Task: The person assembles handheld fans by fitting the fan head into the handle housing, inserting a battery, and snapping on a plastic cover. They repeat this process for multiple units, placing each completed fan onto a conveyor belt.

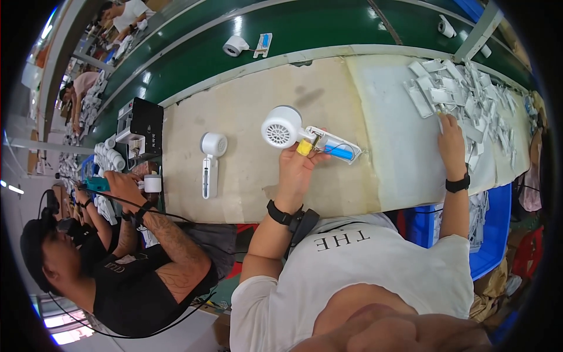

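My left hand (298,170) is closed around a white handheld fan (280,127), raised above the table. Its round grilled head points left, and its handle is opened lengthwise, with a blue battery cell (338,152) and thin wires inside. A yellow finger cover (304,147) sits on a digit of that hand. At the right, my right hand (450,144) reaches to the near-left edge of a heap of white plastic handle covers (448,91). Its fingers are drawn together there; what lies between the fingertips is hidden.
Another white fan (212,158) lies left on the table (246,188). Beyond runs a green conveyor (328,29) carrying an opened fan (236,46). A black box-shaped device (146,129) stands left, beside a co-worker (141,281) using a teal tool. A blue bin (495,234) is near my right arm.
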The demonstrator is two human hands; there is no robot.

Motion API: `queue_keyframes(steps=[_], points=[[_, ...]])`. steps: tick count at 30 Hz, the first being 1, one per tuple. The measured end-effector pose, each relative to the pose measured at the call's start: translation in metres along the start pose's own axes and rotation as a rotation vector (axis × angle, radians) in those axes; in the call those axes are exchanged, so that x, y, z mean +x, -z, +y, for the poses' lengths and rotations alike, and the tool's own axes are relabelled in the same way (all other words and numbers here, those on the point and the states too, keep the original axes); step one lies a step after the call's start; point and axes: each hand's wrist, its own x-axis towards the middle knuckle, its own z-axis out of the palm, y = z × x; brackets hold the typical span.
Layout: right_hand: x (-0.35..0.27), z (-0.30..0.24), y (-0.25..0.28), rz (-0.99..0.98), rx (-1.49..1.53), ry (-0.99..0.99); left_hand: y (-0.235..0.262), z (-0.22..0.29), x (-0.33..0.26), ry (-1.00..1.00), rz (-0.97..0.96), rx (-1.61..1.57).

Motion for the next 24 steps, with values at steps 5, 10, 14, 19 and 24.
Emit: queue_keyframes(steps=[5,10,14,19,24], points=[[0.009,-0.010,0.014,0.082,0.117,0.051,-0.002,-0.002,-0.002,-0.016,0.048,0.044],[0.005,-0.076,0.010,-0.246,0.857,0.133,-0.006,-0.005,-0.004,-0.052,0.035,0.035],[-0.011,-0.106,-0.008,-0.127,0.333,0.492,-0.008,-0.004,-0.005,-0.083,0.091,0.012],[-0.007,-0.115,0.000,-0.198,0.342,0.342,-0.011,-0.004,-0.006,-0.142,0.180,0.015],[-0.005,-0.184,0.036,-0.038,0.718,0.901,-0.020,-0.009,-0.011,-0.176,0.175,0.059]])
